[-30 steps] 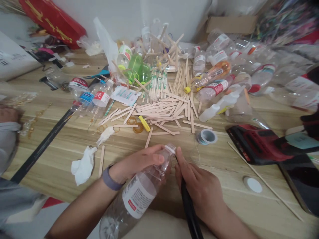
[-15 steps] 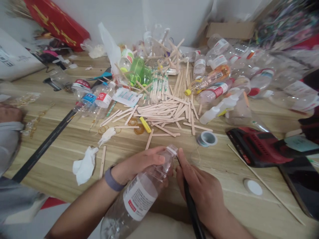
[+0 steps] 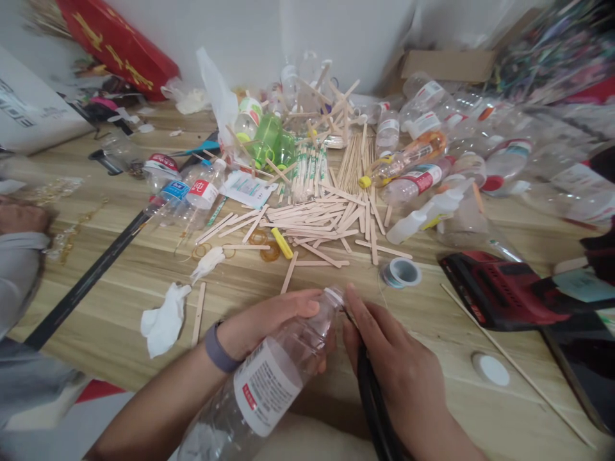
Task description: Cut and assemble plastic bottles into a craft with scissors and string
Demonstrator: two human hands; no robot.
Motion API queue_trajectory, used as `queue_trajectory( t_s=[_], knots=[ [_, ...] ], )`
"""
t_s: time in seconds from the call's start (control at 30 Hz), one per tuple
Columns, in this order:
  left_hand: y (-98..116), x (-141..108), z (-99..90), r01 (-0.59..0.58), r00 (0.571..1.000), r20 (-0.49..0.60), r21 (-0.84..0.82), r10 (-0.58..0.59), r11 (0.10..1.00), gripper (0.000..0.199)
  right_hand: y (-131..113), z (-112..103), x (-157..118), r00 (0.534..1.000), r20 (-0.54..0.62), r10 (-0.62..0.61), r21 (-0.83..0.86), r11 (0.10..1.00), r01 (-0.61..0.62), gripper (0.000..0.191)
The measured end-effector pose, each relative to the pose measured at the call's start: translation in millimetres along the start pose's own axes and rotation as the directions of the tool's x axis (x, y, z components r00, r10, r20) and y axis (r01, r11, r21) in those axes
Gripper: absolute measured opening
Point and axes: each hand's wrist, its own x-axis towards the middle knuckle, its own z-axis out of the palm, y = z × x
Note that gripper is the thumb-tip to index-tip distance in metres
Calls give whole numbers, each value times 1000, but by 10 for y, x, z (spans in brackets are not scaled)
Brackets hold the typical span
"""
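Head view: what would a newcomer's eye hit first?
Probably the clear bottle at bottom centre, tilted in the left hand, with the right hand gripping a black object near its neck. Then the wooden sticks heaped mid-table, and the red-and-black tool at right.

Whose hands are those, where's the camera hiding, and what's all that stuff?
There's no machine here, just a person working barehanded. The camera is worn on that person's head and looks forward and down. Their left hand holds a clear plastic bottle near its neck, tilted. Their right hand grips a long black thing close to the bottle's mouth; its tip is too blurry to name. On the wooden table lie flat wooden sticks, more plastic bottles, a grey spool, a white cap and a red-and-black tool. At the far left is somebody else's sleeve.
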Motion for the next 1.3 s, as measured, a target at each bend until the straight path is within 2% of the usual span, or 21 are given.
queue_trajectory(
  t_s=[0.17, 0.27, 0.43, 0.6, 1.0, 1.13, 1.3],
  knots=[
    [-11, 7, -14, -3, 1000, -14, 22, 3, 1000, 42, -17, -28, 70, 993, -76, -94, -28, 995, 92, 41],
    [-20, 11, -4, -12, 1000, -25, 20, 12, 1000, 42, -48, -55, 98, 988, -84, -130, -51, 991, 126, 48],
    [-25, 8, 28, -31, 999, -35, 29, 32, 999, 43, -113, -95, 132, 993, -71, -95, -41, 995, 92, 60],
    [-23, 3, 42, -67, 998, -16, 31, 68, 997, 41, -133, -112, 146, 991, -92, -94, -54, 995, 89, 61],
    [-48, 15, 31, -43, 997, -59, 68, 47, 997, 44, -135, -71, 132, 995, -78, -66, -39, 997, 63, 73],
    [-27, -4, 49, -65, 993, -96, 94, 74, 993, 40, -109, -70, 119, 995, -58, -83, -47, 996, 81, 62],
    [39, -82, 109, -47, 990, -122, 166, 68, 985, 37, -73, -65, 128, 987, -94, -133, -11, 991, 133, 49]
  ],
)
